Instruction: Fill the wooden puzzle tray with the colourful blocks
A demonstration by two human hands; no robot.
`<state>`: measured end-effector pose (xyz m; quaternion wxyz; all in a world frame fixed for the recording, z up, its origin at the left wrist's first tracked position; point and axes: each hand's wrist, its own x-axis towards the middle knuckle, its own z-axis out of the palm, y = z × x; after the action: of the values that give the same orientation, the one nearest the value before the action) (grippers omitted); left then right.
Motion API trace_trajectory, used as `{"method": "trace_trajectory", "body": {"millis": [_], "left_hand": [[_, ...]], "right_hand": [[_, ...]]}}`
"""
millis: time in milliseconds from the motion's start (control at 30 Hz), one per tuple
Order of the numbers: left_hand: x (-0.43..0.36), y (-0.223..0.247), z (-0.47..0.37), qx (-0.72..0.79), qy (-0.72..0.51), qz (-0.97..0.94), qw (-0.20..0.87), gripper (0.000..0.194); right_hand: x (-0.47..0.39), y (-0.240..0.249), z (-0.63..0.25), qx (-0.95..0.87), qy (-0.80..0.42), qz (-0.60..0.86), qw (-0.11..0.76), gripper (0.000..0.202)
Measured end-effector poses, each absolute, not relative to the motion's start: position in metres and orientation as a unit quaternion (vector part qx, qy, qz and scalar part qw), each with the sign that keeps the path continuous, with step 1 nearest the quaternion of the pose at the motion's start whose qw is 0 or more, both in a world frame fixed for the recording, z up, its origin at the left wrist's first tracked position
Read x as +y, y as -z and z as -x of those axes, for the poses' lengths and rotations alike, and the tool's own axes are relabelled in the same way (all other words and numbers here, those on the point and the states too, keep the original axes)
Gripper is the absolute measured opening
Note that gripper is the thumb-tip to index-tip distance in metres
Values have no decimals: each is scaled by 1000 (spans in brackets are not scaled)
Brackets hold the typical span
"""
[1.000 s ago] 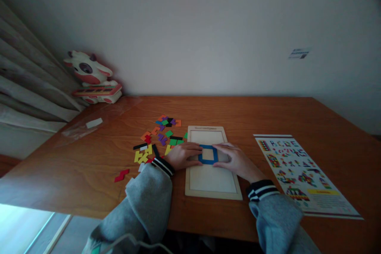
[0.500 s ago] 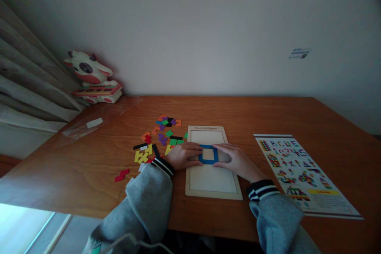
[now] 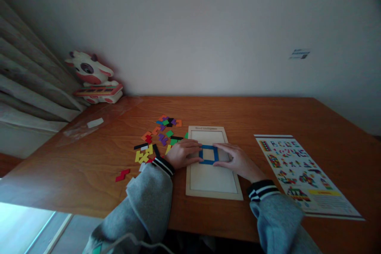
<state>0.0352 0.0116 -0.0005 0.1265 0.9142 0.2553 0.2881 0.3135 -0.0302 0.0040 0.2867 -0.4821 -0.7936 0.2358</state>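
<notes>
Blue puzzle pieces [image 3: 210,162] lie together as a rectangular outline on the pale wooden board [image 3: 213,184], with the board's light surface showing through the middle. My left hand [image 3: 185,152] is at the outline's left side, fingertips near its top corner and thumb near its bottom corner. From the right, my right hand [image 3: 235,158] spans the other side the same way, fingers at the upper corner and thumb at the lower one. Both hands rest over the board and touch the blue pieces. Joints between the pieces are too small to make out.
Loose coloured puzzle pieces [image 3: 144,154] are scattered left of the board, with a red piece [image 3: 122,175] apart from them. A printed pattern sheet [image 3: 306,178] lies at right. A cow-shaped toy [image 3: 97,79] and clear plastic wrapping [image 3: 80,129] are at the back left.
The fingers of my left hand have shifted slightly upward at the outline's left side. My right hand and the blue pieces stay in nearly the same place.
</notes>
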Motion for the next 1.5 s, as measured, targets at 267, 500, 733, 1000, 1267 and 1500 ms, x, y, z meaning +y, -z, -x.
{"method": "trace_trajectory", "body": {"millis": [267,500,733,1000,1267,1500], "left_hand": [[34,1,13,577,-287,-764,-13,28],[38,6,30,621,-277,-733,21,25],[35,-3,23,609,-341,-715,46,24],[11,-7,-28,458,-449,-726,249,31],[-9,-10,-60,388,-395,-702,448,36],[19,-13,-11,584,-393,-695,150,20]], "right_hand": [[-30,-5,-315,-751,-242,505,349,39],[-29,-7,-314,-744,-228,508,369,36],[-29,-7,-312,-742,-211,504,388,32],[-29,-7,-305,-770,-185,460,402,22],[-35,-5,-282,-814,-218,384,379,39],[-31,-4,-292,-769,-183,456,408,30]]}}
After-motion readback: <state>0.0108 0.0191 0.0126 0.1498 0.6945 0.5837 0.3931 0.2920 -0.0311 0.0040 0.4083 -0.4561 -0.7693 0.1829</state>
